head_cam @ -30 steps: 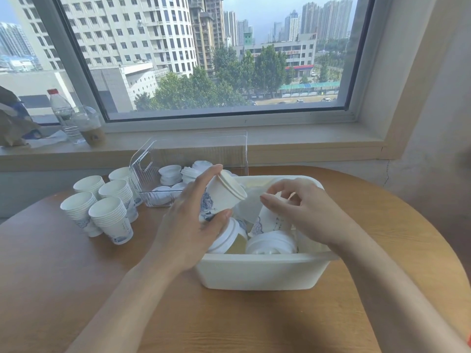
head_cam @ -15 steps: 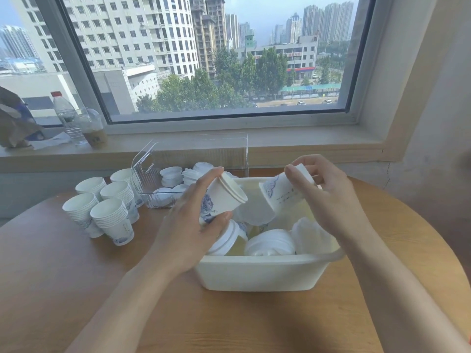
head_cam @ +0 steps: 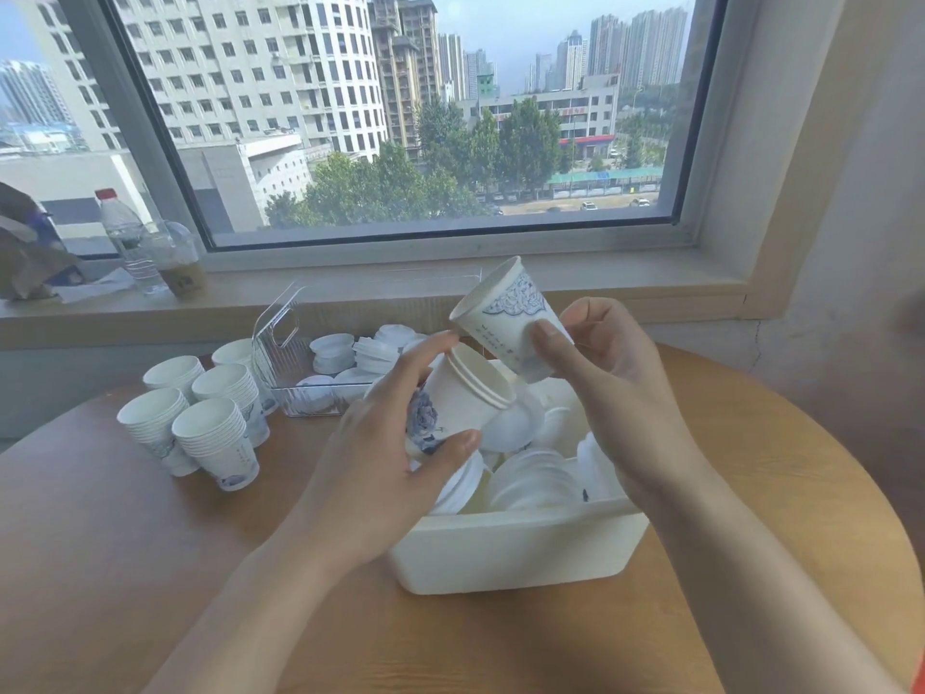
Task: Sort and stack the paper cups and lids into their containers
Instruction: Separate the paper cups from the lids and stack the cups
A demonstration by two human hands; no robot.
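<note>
Over the white bin [head_cam: 515,553] of loose lids, the right hand [head_cam: 615,388] has lifted a paper cup [head_cam: 510,318] clear, pinching it tilted just above the nested cups [head_cam: 465,393] that the left hand [head_cam: 395,453] curls around; nesting looks next. Cup stacks [head_cam: 200,418] stand left on the round wooden table [head_cam: 125,568], beside a clear tray [head_cam: 310,363] of lids below the window.

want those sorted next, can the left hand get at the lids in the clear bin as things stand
Probably not yet: the left hand is gripping a stack of cups. The lids lie uncovered in the clear bin, so the way looks free once it lets go.
</note>
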